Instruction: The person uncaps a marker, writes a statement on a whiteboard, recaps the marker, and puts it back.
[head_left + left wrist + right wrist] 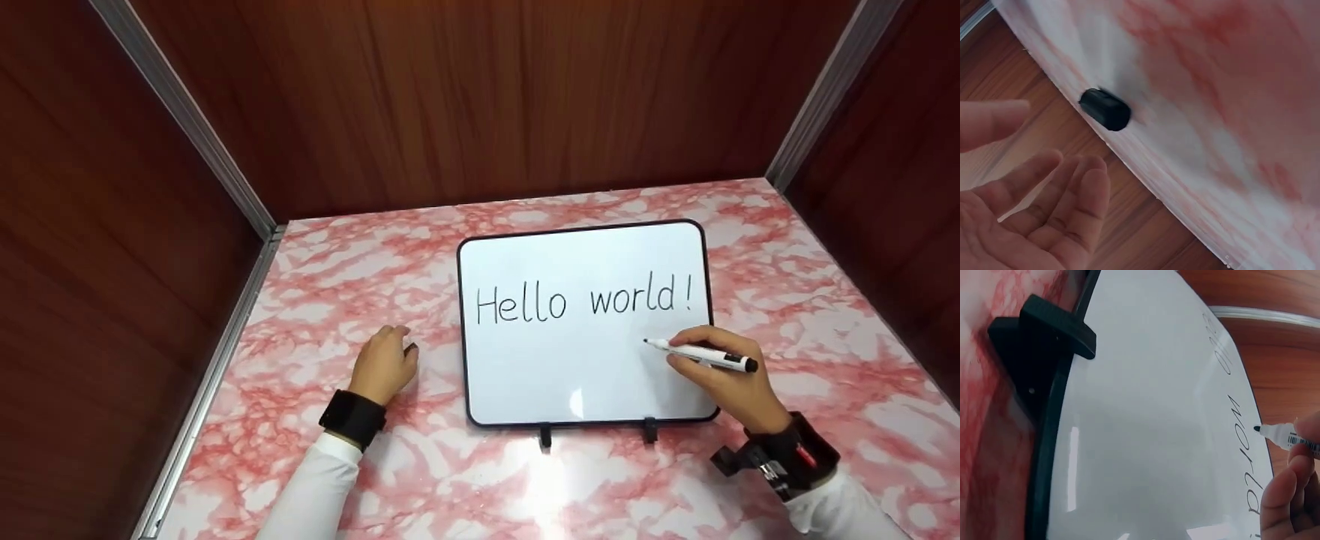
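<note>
My right hand [739,386] pinches a white marker [705,355] with a black end. Its bare dark tip hovers in front of a whiteboard [555,375], below the word "world". "Hello world!" is written in black across the board, which leans on a stand with small black feet [650,430]. The right wrist view shows the marker's tip [1257,428] and the fingers round its barrel. Over on the left, my left hand [381,365] is held with loosely bent fingers, grasping nothing. Beside it, apart from the fingers, a black marker cap [1105,109] is on the table.
The table [412,480] has a red and white marbled top. Dark wood panels [487,97] enclose it at the back and both sides, with metal strips [191,112] at the corners. Each wrist wears a black band [352,418].
</note>
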Demonstrator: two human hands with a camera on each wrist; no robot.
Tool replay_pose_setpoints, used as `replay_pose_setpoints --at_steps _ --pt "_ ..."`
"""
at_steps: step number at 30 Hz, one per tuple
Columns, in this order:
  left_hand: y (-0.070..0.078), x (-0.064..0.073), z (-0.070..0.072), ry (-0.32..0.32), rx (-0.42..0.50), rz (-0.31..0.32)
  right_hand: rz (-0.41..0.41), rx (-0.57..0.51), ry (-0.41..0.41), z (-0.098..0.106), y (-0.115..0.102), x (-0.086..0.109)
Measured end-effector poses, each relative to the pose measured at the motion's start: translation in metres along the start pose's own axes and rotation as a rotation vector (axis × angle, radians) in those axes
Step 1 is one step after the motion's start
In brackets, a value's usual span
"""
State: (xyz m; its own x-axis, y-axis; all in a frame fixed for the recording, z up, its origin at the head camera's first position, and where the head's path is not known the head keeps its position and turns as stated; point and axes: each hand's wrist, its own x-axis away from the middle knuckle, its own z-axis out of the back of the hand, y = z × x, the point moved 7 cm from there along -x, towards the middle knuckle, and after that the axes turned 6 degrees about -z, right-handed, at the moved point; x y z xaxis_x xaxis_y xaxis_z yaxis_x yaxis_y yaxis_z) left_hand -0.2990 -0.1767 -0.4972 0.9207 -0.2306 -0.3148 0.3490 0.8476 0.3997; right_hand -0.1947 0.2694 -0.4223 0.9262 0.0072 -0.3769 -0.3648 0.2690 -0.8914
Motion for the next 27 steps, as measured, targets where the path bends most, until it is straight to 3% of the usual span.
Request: replay_pose_setpoints --at_steps 3,11,22,27 --pt "-0.003 -0.001 -0.005 -0.017 -0.057 -0.004 -0.016 -0.045 -0.041 -0.003 0.004 0.003" --pt "-0.005 -0.005 -0.015 -0.075 -0.116 -0.018 0.038 -0.251 -0.146 -0.013 0.024 0.010" --pt "-0.009 -0.002 -0.013 -0.091 -0.111 0.005 0.057 -0.326 -0.261 -0.023 0.027 0.013" --pt "-0.003 0.001 -0.004 -0.043 -0.101 0.010 0.056 -0.334 -0.246 -0.023 0.026 0.011"
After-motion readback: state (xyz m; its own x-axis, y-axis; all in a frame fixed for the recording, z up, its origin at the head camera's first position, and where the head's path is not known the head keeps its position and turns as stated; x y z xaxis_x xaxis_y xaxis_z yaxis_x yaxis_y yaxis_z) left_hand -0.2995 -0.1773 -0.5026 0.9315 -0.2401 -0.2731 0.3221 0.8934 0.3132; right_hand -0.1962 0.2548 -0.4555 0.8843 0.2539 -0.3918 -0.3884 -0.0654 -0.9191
